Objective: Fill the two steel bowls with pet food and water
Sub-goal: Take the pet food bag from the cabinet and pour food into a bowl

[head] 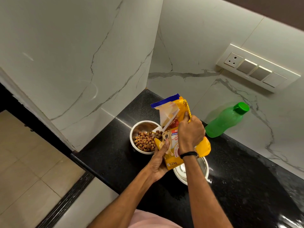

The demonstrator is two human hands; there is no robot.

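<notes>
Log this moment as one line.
left hand, right hand: grip pet food bag; far steel bowl: kibble in; near steel bowl: looks empty; green bottle: capped

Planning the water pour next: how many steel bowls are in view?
2. The far bowl sits on the counter left of the bag, with kibble in it. The near bowl is closer to the person, partly hidden under the bag. No other shows.

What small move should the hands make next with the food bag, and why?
Probably tip the food bag upright: the far bowl already holds a good layer of kibble. Both the left hand and the right hand grip the bag; the near bowl looks empty.
</notes>
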